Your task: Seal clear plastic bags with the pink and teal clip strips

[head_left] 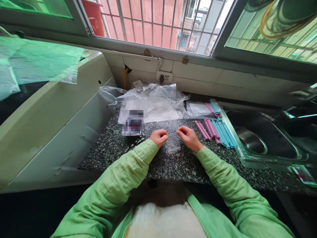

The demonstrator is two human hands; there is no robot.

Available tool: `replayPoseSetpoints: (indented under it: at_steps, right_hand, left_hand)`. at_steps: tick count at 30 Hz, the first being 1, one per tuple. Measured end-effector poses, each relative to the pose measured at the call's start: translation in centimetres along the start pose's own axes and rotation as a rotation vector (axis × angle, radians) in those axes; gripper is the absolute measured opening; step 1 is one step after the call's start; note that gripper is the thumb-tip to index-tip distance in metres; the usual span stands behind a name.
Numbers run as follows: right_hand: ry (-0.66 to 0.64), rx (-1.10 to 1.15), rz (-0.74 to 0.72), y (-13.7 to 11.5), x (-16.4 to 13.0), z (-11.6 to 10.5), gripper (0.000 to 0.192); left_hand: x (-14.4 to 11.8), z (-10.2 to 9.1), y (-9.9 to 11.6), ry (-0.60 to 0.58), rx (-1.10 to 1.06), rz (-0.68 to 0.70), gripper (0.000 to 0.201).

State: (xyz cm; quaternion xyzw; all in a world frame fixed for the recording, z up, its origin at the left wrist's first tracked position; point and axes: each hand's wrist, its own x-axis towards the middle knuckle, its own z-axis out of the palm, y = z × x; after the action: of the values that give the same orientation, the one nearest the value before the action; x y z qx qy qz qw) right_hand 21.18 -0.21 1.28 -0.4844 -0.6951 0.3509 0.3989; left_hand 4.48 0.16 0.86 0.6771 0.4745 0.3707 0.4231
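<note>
My left hand and my right hand are side by side over the speckled granite counter, both with fingers curled. Between them they pinch the top edge of a small clear plastic bag that hangs down to the counter. Pink sealing clips and blue sealing clips lie in a row just right of my right hand. A pile of clear plastic bags lies behind my hands.
A steel sink is set into the counter on the right. A white appliance stands on the left. A blurred dark packet lies left of my hands. A wall socket sits under the barred window.
</note>
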Motion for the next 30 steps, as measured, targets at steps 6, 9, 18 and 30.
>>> replayPoseSetpoints:
  at_steps: [6,9,18,30]
  right_hand:
    - [0.015,0.075,0.057,0.0,0.1,0.1,0.017]
    - [0.004,0.105,0.086,-0.1,0.0,0.1,0.019]
    - [-0.037,0.155,0.131,-0.5,-0.1,0.0,0.022]
    - [-0.049,0.149,0.083,-0.3,-0.2,0.0,0.021]
  left_hand:
    - [0.0,0.0,0.1,0.014,-0.033,-0.018,0.011]
    - [0.1,-0.1,0.0,0.04,-0.082,-0.029,0.012]
    - [0.5,-0.6,-1.1,0.182,-0.265,-0.05,0.014]
    - [0.6,-0.4,-1.4,0.188,-0.28,-0.058,0.014]
